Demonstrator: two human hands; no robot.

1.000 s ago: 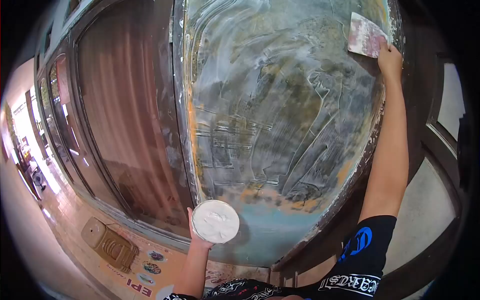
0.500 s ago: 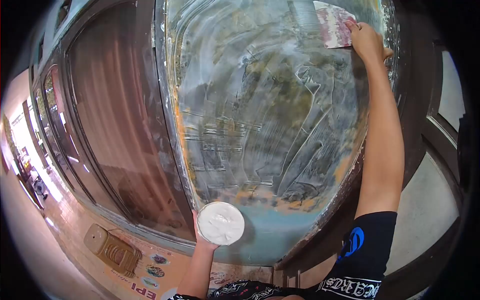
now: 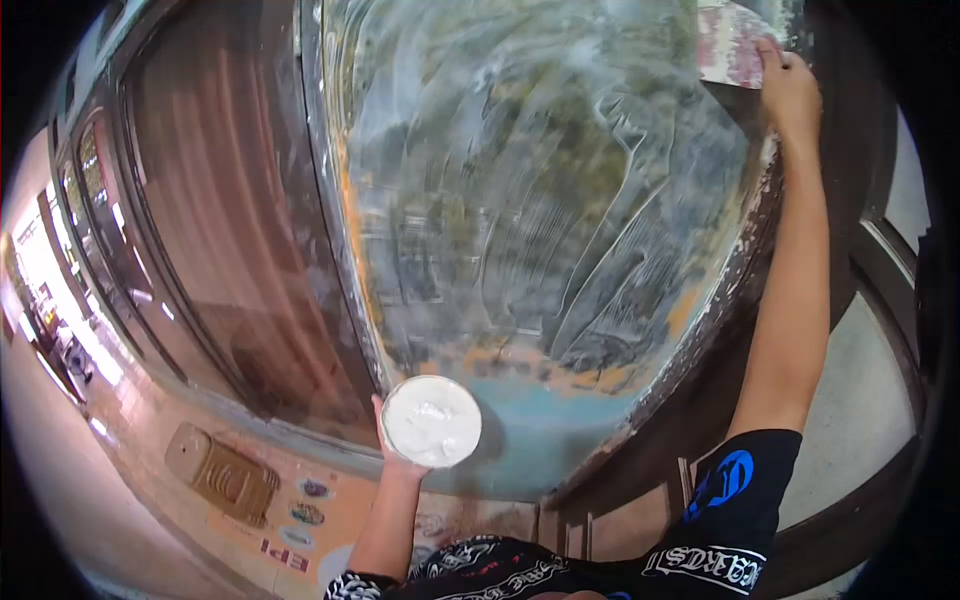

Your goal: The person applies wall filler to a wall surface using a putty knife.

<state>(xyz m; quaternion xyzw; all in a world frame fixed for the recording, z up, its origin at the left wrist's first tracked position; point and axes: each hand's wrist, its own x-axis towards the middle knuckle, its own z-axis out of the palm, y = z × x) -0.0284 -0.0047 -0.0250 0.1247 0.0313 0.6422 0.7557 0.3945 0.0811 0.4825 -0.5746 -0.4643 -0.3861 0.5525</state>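
My left hand (image 3: 396, 455) is closed around a round tub of white putty (image 3: 432, 422), held low in front of the wall with its open top toward me. My right hand (image 3: 793, 98) grips a flat putty scraper (image 3: 733, 48) smeared white and reddish, up at the wall's top right edge. Streaks and ridges of white paste cover the blue-green wall panel (image 3: 520, 210), with orange-brown patches near its borders. Whether the scraper's edge touches the wall cannot be made out.
Dark-framed glass panels with a curtain behind (image 3: 210, 200) stand at left. A brown plastic stool (image 3: 222, 475) is on the floor below, beside a printed mat (image 3: 290, 555). To the right is a dark wooden frame with pale panels (image 3: 850, 400).
The right hand and scraper have moved right, to the wall's edge. The tub in my left hand sits slightly higher and further left in view.
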